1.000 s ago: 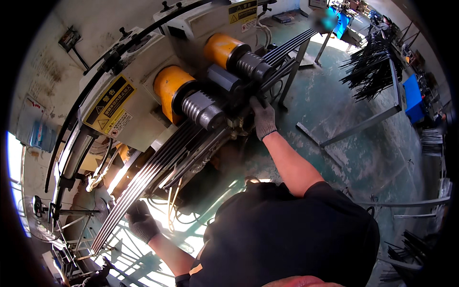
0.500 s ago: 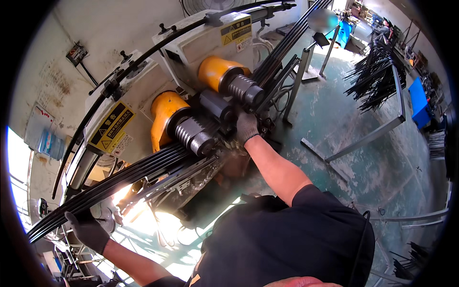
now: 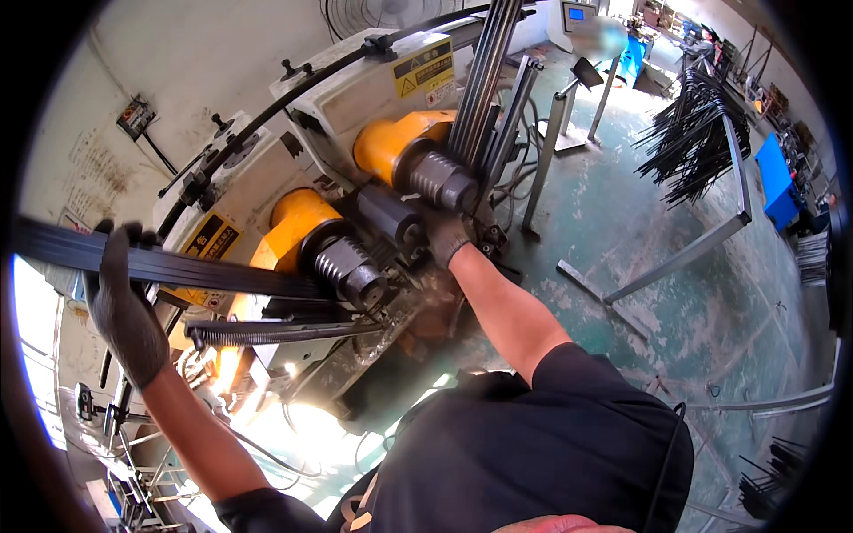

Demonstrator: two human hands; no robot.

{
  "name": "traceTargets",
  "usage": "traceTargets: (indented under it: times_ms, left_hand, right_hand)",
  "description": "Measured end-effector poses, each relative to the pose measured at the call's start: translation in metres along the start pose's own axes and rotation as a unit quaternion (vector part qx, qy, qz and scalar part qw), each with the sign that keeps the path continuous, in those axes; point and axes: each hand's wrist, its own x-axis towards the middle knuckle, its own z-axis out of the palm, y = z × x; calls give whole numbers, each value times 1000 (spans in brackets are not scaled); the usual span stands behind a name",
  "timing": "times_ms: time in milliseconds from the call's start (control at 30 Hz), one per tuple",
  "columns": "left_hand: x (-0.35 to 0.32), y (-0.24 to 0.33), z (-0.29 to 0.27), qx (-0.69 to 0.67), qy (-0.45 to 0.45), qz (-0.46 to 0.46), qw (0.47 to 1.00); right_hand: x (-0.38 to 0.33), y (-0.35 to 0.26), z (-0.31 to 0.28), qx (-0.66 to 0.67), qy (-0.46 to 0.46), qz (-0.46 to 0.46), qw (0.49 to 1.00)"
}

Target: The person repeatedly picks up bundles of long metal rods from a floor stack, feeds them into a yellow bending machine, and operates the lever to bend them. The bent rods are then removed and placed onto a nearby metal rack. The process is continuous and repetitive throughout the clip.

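A bundle of long dark metal tubes (image 3: 222,274) runs from the left edge into the bending machine (image 3: 351,75). My gloved left hand (image 3: 129,311) is wrapped round this bundle near its left end and holds it raised. The bundle passes by the lower ribbed black roller (image 3: 346,262), below an orange head (image 3: 306,218). My gloved right hand (image 3: 447,238) reaches in beside the upper ribbed roller (image 3: 440,178) and a dark cylinder (image 3: 388,213); its fingertips are hidden among the machine parts. Past the upper orange head (image 3: 395,147), more tube lengths (image 3: 484,84) slant up to the back.
Below the bundle a grooved metal support arm (image 3: 284,332) sticks out to the left. A grey metal stand (image 3: 684,253) stands on the green floor at right, with a pile of thin black rods (image 3: 697,133) behind. A black curved hose (image 3: 293,89) crosses above the machine.
My left hand has moved up, lifting the left end of the tubes off the support arm. At the back, the tubes have swung steeper. My right hand has shifted slightly left.
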Motion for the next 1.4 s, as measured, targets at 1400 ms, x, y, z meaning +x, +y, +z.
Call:
traceTargets:
  times_ms: [1400]
  left_hand:
    - [-18,64,115,205,-107,-43,972]
  right_hand:
    - [11,9,2,36,-16,106,994]
